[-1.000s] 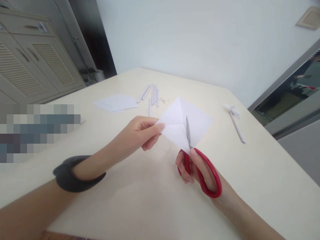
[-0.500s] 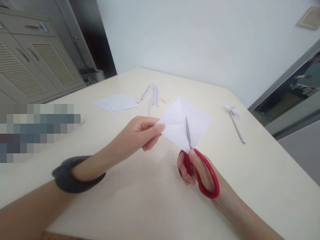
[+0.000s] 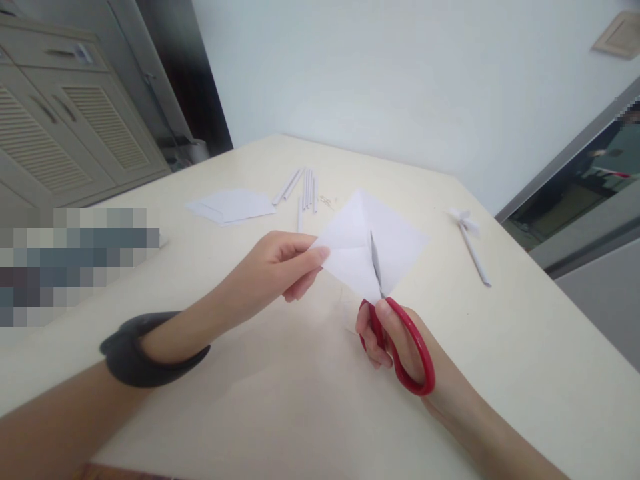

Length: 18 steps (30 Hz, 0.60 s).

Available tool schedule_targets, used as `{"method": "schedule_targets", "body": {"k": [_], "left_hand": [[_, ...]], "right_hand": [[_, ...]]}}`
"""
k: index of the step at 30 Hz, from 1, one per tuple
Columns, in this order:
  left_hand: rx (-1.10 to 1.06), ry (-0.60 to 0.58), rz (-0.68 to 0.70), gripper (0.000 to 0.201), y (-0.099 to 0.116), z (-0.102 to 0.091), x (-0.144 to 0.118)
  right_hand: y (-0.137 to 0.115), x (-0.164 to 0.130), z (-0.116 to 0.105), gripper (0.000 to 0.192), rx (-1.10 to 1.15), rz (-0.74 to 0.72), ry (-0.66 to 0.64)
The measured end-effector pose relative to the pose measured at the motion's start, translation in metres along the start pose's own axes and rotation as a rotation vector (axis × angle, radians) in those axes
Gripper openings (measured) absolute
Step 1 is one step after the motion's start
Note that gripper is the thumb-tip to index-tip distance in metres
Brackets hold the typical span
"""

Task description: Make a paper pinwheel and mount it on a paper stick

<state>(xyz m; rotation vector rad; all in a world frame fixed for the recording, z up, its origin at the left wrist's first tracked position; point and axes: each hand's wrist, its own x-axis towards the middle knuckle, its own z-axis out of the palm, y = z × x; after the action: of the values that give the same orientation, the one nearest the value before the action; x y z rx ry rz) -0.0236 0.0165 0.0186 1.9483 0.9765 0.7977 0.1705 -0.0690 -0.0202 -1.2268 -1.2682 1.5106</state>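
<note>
Between thumb and fingers, my left hand (image 3: pixel 290 267) pinches the left corner of a square white sheet of paper (image 3: pixel 343 230) with crease lines across it. My right hand (image 3: pixel 400 333) grips a pair of scissors (image 3: pixel 425 360) by the red handles, thumb through one loop and fingers through the other. The metal blades run from the near corner towards the sheet's middle, with paper on both sides of them. The lower blade is hidden under the paper. A dark wristband (image 3: pixel 145 353) circles my left wrist.
Several rolled white paper sticks (image 3: pixel 309 190) lie behind the sheet, beside small yellowish bits (image 3: pixel 326 200). A stack of white paper (image 3: pixel 235 205) lies to their left. On the right rests a paper pinwheel (image 3: pixel 474 250) on a rolled stick. A wall (image 3: pixel 370 80) borders the table's far edge.
Hands, paper and scissors stay nearly in place. The paper's right corner has shifted slightly to the right, and the red handles have moved very slightly left.
</note>
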Motion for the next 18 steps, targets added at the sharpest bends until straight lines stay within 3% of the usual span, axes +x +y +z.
{"method": "schedule_targets", "body": {"k": [6, 9, 13, 18], "left_hand": [[0.082, -0.009, 0.024, 0.047, 0.002, -0.001, 0.0], [0.343, 0.076, 0.111, 0.043, -0.002, 0.003, 0.002], [0.771, 0.223, 0.342, 0.038, -0.013, 0.012, 0.005], [0.928, 0.254, 0.441, 0.035, -0.022, 0.016, 0.005]], "right_hand": [[-0.001, -0.002, 0.0, 0.032, -0.02, 0.017, 0.012], [-0.002, -0.001, 0.0, 0.033, -0.022, 0.025, 0.033], [-0.007, 0.0, 0.0, 0.032, -0.024, 0.024, 0.046], [-0.011, 0.003, 0.0, 0.03, -0.018, 0.053, 0.046]]}}
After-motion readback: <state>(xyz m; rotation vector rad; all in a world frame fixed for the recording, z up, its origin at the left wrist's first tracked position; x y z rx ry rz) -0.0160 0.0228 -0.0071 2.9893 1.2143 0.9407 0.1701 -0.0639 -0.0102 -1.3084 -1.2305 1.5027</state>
